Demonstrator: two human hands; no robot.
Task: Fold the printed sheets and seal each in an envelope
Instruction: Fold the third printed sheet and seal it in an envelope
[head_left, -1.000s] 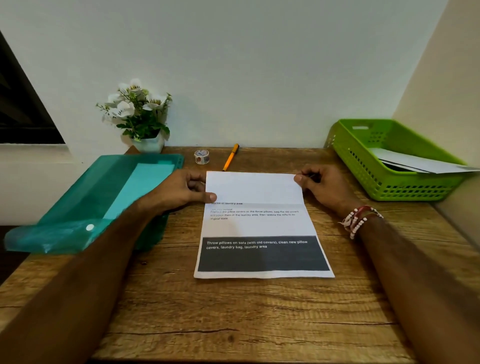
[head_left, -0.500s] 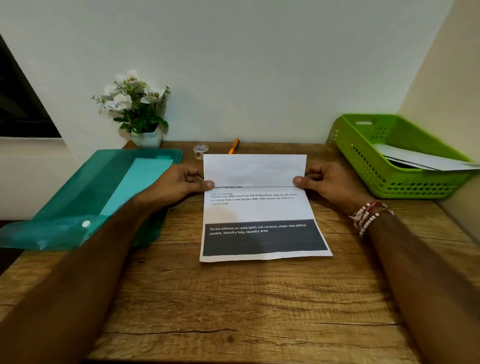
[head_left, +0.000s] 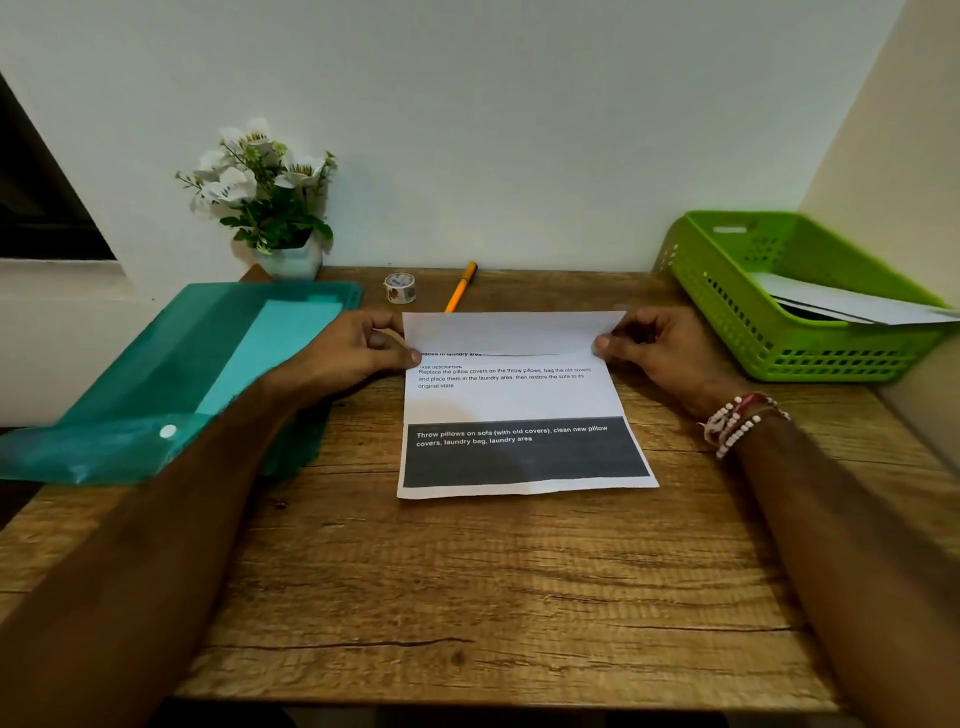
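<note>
One wide-angle camera on the person's head looks forward and down across the surface (head_left: 467, 597) to the back wall (head_left: 493, 130). It sits close: forearms enter from the bottom corners, left hand (head_left: 358, 348) and right hand (head_left: 654, 348) holding the sheet (head_left: 519, 400) mid-frame.

Wooden desk (head_left: 467, 597) against white wall (head_left: 493, 130), dark window (head_left: 36, 208) at left.

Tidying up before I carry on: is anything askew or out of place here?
The translucent teal plastic folder hangs off the wooden table's left edge, and white papers poke over the green plastic basket's rim.
</note>
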